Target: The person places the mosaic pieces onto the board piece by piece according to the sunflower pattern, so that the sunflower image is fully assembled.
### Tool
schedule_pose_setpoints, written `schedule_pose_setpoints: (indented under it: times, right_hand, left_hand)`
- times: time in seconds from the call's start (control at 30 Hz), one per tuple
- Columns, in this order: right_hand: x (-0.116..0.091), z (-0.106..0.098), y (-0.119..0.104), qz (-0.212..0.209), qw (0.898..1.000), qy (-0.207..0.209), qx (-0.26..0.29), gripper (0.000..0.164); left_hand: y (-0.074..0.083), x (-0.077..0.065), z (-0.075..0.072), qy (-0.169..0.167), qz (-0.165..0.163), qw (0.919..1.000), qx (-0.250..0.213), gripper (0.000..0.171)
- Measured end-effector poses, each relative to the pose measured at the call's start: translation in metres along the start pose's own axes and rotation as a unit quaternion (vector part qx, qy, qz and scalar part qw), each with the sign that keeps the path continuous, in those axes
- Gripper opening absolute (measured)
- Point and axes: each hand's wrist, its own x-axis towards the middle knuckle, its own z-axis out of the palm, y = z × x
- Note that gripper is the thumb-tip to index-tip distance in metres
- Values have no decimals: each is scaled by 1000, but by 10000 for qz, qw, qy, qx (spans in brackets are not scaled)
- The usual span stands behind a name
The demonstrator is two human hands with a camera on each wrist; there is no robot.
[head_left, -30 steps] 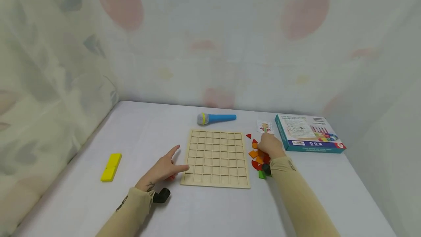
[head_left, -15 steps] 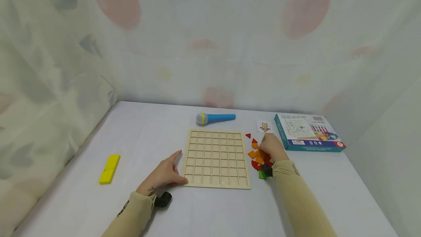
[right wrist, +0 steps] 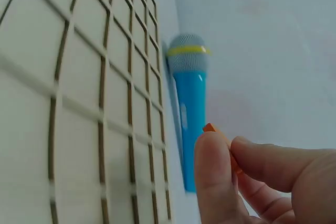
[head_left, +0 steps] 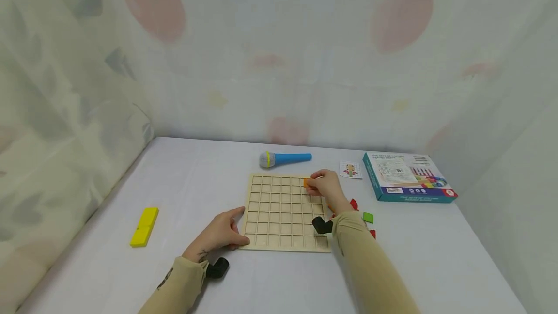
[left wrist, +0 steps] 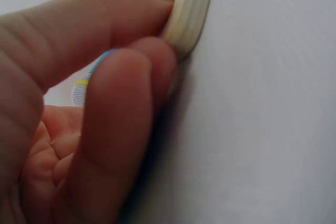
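Note:
My left hand (head_left: pixel 218 233) is at the near left corner of the wooden grid board (head_left: pixel 272 214). In the left wrist view its thumb lies on the corner (left wrist: pixel 189 17), with bent fingers close beside the edge. My right hand (head_left: pixel 329 188) pinches a thin orange tile (head_left: pixel 305 182) between thumb and fingers, above the board's far right corner. The right wrist view shows only a sliver of the tile (right wrist: pixel 210 127). Red pieces (head_left: pixel 354 204) and a green tile (head_left: pixel 368 217) lie right of the board, partly hidden by my right wrist and sleeve.
Behind the board lies a blue toy microphone (head_left: pixel 292 158). A small printed pattern card (head_left: pixel 350 170) is at the back right, beside a flat teal box (head_left: pixel 410 176). Far left lies a yellow block (head_left: pixel 144 227). Curtains stand behind the white table and along its left side.
My right hand has moved left from the loose pieces to the board, carrying the orange tile. My left hand's thumb and index finger have come to the board's corner and left edge.

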Motion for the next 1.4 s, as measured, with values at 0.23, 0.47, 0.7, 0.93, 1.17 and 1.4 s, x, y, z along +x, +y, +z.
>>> schedule_pose_setpoints:
  times: [0.23,0.47,0.7,0.93,1.17,1.4]
  right_hand:
    - [9,41,7,-35,10000,51,-62,16]
    - [12,55,14,-302,9971,249,-645,14]
    - [15,62,9,-370,9812,381,-1854,12]
    - [16,66,10,-823,9595,409,-2664,22]
    - [17,24,-4,-894,9245,852,-3606,15]
    - [26,-27,-1,-140,8942,1138,-4327,22]
  left_hand:
    - [2,0,2,-67,1,9999,-95,96]
    - [-1,0,3,-119,72,9998,-136,96]
    - [-2,0,3,-133,105,9998,-130,96]
    - [-2,2,3,-157,86,9996,-238,97]
    - [-3,5,4,-145,136,9997,-174,97]
    - [-4,3,4,-124,100,9998,-140,97]
